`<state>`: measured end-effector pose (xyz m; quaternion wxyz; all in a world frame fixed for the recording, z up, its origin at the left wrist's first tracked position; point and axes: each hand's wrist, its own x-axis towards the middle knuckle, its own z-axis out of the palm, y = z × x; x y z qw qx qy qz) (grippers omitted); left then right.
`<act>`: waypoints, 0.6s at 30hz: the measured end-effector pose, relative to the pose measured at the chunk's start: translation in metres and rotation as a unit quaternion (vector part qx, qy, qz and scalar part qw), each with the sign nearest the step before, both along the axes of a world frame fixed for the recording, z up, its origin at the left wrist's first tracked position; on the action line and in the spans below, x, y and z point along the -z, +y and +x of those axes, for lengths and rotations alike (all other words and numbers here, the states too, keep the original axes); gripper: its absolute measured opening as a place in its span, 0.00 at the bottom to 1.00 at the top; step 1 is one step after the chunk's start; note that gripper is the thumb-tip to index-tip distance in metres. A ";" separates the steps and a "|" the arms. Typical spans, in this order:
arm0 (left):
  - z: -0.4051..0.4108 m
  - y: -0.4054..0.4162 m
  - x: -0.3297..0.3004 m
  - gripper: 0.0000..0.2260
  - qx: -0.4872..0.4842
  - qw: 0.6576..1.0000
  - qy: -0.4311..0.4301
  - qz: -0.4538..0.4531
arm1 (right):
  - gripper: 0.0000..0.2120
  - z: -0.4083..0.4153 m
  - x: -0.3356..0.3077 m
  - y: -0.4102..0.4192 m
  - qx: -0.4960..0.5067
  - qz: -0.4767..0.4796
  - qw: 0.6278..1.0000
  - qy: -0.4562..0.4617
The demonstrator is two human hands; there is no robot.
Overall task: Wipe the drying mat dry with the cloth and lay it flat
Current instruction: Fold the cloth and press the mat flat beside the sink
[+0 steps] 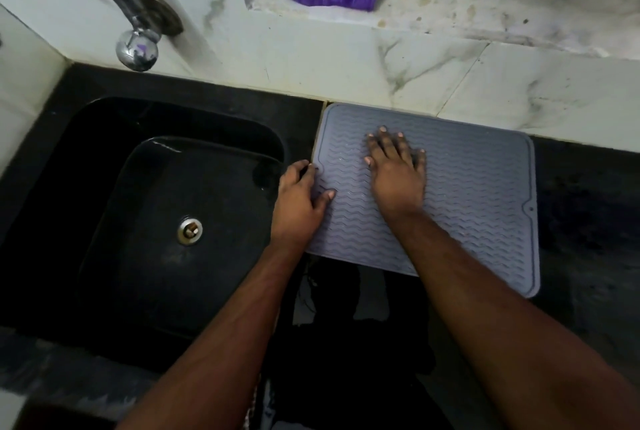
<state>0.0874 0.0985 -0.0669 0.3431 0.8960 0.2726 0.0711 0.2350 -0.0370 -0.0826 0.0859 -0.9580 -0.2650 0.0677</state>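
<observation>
Drying mat (467, 194) lies flat on the bench (588, 204), just right of the sink (156, 221) — long axis left to right. Right hand (396, 175) open, palm pressing mat centre; left hand (301, 202) open, fingers on its left edge. No cloth in either hand.

Matt ribbed rubbery drying mat (467, 187)

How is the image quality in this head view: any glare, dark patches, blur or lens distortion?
Head view: dim and soft overall; the black sink loses detail in shadow; small highlights on the chrome tap; wide-angle bending at the edges; the drying mat and both hands stay readable.
</observation>
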 end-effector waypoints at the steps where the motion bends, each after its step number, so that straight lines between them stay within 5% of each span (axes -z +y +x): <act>1: 0.000 -0.001 -0.001 0.27 -0.001 1.000 0.000 -0.001 | 0.24 0.000 0.000 -0.001 0.001 0.003 1.000 0.004; 18: 0.001 0.002 0.009 0.21 -0.031 0.997 -0.049 -0.060 | 0.23 0.005 0.001 -0.009 -0.026 0.012 1.000 0.000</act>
